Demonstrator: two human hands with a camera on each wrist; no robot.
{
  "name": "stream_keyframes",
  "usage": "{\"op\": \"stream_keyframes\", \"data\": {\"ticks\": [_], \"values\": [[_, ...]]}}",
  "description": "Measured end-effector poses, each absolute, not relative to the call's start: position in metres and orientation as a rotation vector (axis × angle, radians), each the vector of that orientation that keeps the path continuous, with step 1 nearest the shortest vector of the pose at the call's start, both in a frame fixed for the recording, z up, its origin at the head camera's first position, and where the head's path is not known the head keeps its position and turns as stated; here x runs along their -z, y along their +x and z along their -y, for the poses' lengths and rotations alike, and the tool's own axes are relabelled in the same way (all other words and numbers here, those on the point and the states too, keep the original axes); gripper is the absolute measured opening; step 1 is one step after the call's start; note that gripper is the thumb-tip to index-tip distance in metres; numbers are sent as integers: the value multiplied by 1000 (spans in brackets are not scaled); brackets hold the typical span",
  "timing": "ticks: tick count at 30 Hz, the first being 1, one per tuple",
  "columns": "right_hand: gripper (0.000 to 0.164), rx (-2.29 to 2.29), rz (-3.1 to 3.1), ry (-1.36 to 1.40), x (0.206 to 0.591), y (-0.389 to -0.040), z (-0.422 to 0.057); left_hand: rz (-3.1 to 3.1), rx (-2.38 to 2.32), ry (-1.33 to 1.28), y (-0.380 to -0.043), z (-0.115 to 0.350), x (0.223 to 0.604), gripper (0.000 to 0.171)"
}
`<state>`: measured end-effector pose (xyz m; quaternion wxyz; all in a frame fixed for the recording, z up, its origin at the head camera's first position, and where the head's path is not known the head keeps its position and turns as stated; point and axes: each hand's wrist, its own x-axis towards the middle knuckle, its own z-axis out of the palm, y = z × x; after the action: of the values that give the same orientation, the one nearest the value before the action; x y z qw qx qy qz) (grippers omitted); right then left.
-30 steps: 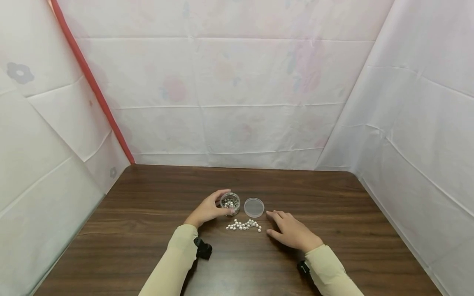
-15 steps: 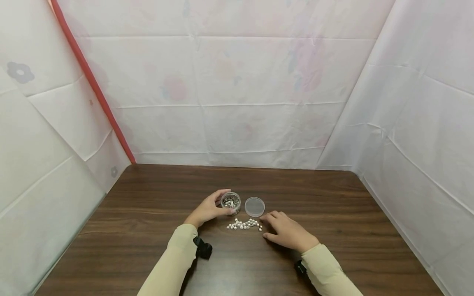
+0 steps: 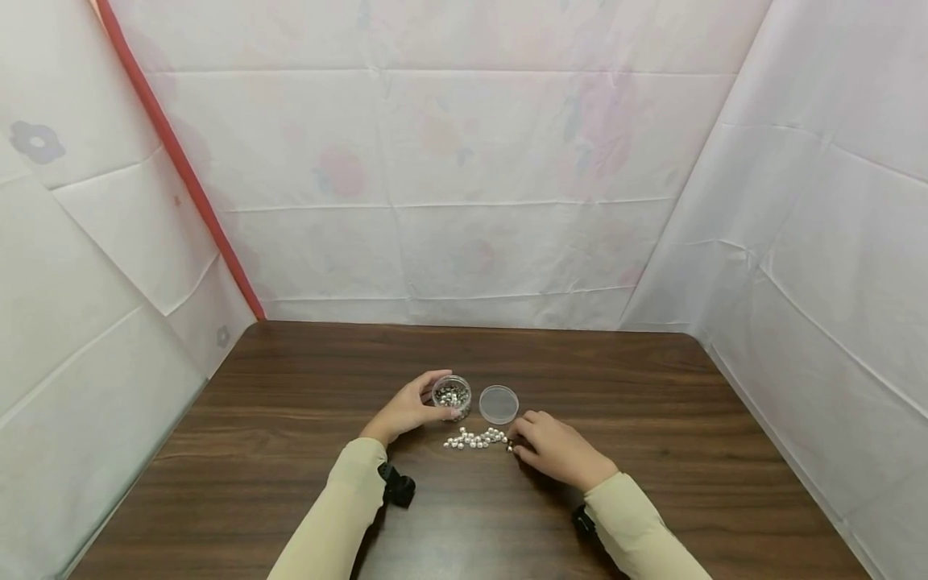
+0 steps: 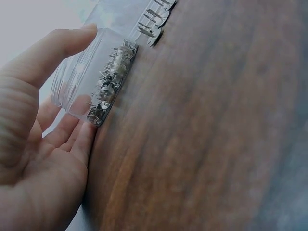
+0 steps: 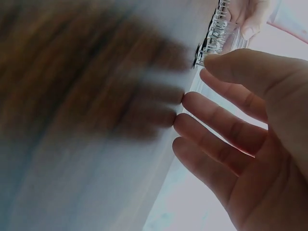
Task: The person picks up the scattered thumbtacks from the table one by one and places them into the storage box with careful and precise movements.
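My left hand (image 3: 412, 409) grips a small clear plastic jar (image 4: 79, 79) from its left side, thumb at the front and fingers around the back. Silver thumbtacks (image 4: 113, 72) cover the jar's bottom, seen through its wall. In front of the jar a loose cluster of thumbtacks (image 3: 474, 440) lies on the table, points up. At the cluster's right end my right hand (image 3: 564, 453) pinches a single thumbtack (image 3: 510, 445) between thumb and index finger. Its other fingers spread close over the wood in the right wrist view.
A round clear lid (image 3: 499, 404) lies flat to the right of the jar, just beyond the right hand's fingertips. Both hands work over a dark wooden table (image 3: 348, 354), with white patterned sheets (image 3: 449, 161) hanging behind and at both sides.
My right hand has moved left to the end of the thumbtack cluster, and its thumb and index finger have closed around the end thumbtack. The left hand and jar have stayed put.
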<state>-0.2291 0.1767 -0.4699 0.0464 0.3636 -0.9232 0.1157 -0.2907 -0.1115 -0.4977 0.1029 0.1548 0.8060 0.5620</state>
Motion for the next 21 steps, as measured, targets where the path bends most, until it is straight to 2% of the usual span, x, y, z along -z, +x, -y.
{"op": "stream_keyframes", "data": {"ticks": [9, 21], "values": [[7, -303, 2803, 1110, 470, -232, -174, -2356, -1615, 490, -277, 111, 473, 76], [9, -313, 2713, 1126, 470, -234, -173, -2417, -1634, 429, -291, 111, 502, 83]]}}
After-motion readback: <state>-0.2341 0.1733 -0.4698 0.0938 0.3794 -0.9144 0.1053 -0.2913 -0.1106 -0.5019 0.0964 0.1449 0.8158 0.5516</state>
